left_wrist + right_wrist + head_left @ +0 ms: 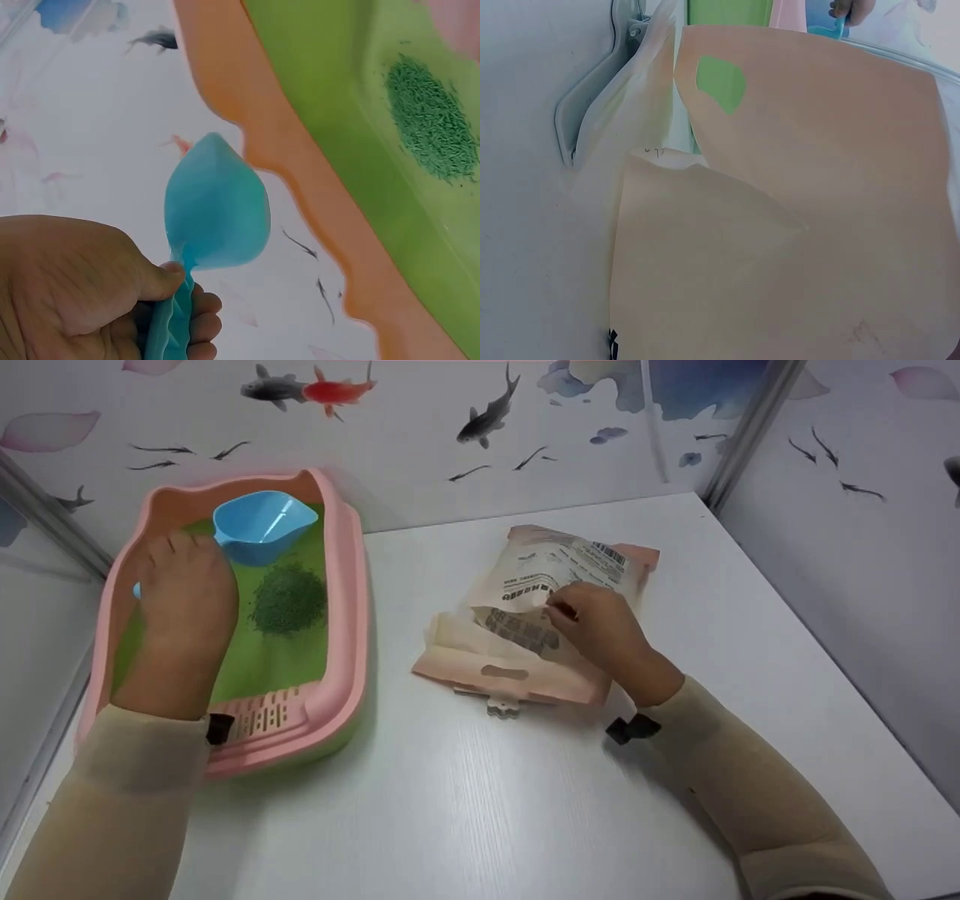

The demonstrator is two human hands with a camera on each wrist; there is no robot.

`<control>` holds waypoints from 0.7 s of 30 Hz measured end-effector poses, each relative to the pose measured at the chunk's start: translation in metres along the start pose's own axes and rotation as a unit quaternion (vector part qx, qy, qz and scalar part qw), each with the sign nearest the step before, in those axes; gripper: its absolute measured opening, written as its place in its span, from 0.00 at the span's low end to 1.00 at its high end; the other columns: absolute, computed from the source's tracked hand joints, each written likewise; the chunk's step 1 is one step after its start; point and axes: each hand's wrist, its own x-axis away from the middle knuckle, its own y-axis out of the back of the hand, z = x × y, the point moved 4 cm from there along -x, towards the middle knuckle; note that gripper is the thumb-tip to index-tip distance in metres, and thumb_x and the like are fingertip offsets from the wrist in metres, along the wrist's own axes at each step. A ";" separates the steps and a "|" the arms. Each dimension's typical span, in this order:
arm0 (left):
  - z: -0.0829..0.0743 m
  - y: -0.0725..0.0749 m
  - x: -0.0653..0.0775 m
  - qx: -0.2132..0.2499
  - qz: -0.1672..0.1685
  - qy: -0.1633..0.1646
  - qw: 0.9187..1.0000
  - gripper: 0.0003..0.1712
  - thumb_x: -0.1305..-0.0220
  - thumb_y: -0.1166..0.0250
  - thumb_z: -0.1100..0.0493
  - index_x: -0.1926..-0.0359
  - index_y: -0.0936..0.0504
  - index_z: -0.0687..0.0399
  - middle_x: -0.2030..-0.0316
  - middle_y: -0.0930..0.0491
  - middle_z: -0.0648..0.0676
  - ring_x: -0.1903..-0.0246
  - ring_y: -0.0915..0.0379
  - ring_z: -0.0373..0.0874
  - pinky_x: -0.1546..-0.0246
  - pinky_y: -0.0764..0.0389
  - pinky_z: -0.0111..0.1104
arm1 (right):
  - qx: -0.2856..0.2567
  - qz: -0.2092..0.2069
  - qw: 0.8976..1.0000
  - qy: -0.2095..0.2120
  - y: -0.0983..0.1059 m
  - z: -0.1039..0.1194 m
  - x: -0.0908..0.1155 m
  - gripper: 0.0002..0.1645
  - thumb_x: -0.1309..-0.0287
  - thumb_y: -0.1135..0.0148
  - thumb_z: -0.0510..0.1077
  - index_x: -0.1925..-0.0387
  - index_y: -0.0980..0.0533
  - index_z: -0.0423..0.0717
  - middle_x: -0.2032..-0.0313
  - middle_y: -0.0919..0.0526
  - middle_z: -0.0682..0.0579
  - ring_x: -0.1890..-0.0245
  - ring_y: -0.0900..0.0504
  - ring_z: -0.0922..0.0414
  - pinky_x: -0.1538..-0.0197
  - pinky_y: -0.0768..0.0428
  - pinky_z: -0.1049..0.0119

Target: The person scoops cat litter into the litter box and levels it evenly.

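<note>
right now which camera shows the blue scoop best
The left wrist view: the blue scoop shows large, bowl and upper handle visible in the left hand. The head view shows the bowl, but the hand hides most of the handle; the right wrist view catches only a sliver.

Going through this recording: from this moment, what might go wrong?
The blue scoop, held by its handle in the left grip, appears close to the wavy rim of the pink tray and might knock it. Dipping the scoop carelessly could scatter the loose pile of green pellets. The right grip is at the crumpled packet, which might tear if tugged hard.
</note>
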 end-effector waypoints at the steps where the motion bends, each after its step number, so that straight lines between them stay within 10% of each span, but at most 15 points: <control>1: -0.002 0.002 0.002 0.000 -0.005 -0.002 1.000 0.20 0.28 0.53 0.74 0.41 0.37 0.90 0.49 0.34 0.83 0.45 0.39 0.76 0.38 0.32 0.65 | -0.001 0.000 1.000 -0.002 0.000 0.000 0.000 0.07 0.31 0.33 0.43 0.61 0.14 0.43 0.67 0.15 0.47 0.68 0.23 0.53 0.66 0.25 0.63; 21: -0.049 0.009 0.038 0.097 -0.049 -0.023 0.994 0.15 0.29 0.49 0.74 0.45 0.32 0.83 0.54 0.29 0.77 0.52 0.35 0.70 0.49 0.25 0.59 | -0.009 0.001 1.000 0.004 0.002 0.001 0.000 0.07 0.31 0.33 0.42 0.61 0.14 0.43 0.66 0.14 0.47 0.68 0.23 0.53 0.66 0.25 0.62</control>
